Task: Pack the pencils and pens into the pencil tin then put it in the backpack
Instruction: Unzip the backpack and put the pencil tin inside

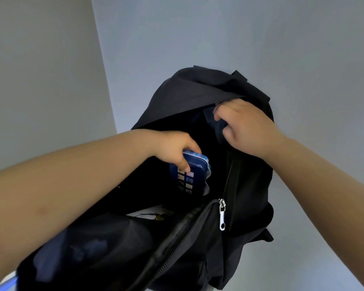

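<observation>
A black backpack [197, 97] stands in the middle of the view with its main compartment unzipped and gaping. My left hand [174, 150] grips a blue pencil tin [187, 175] by its top end. The tin is upright and partly down inside the opening, its lower end lost in the dark interior. My right hand [246, 127] pinches the dark fabric at the far rim of the opening and holds it up and back. No loose pencils or pens are in view.
A silver zipper pull [222, 217] hangs at the near edge of the opening. White paper [147, 213] shows inside the bag below the tin. Pale walls meet in a corner behind the backpack, at the left.
</observation>
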Available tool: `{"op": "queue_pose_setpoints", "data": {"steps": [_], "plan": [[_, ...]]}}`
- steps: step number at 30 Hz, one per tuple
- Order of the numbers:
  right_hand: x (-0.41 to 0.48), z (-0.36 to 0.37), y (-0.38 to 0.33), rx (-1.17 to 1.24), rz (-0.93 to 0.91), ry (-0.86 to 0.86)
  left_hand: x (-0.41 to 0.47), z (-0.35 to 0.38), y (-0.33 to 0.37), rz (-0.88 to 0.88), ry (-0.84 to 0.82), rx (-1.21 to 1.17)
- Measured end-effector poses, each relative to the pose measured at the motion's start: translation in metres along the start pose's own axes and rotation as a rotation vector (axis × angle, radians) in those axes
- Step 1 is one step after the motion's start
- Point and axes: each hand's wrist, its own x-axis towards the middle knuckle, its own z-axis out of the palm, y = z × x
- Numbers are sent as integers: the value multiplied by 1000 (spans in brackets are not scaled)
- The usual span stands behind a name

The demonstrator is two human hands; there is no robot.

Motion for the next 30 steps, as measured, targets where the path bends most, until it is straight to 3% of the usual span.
{"op": "queue_pose_setpoints", "data": {"steps": [10, 16, 19, 22, 26, 30], "plan": [[0, 4, 3, 10, -42, 38, -2, 28, -15, -127, 27, 169], [0, 4, 2, -6, -48, 37, -106, 1, 7, -80, 74, -64], [2, 2, -1, 1, -52, 14, -154, 3, 19, -87, 26, -235], [2, 1, -4, 2, -50, 7, -171, 17, 43, -121, -59, -216], [3, -3, -9, -11, 7, -18, -168, 39, 66, -197, -74, 86], [2, -6, -12, 28, 12, -22, -171, 50, 75, -278, 131, 459]]}}
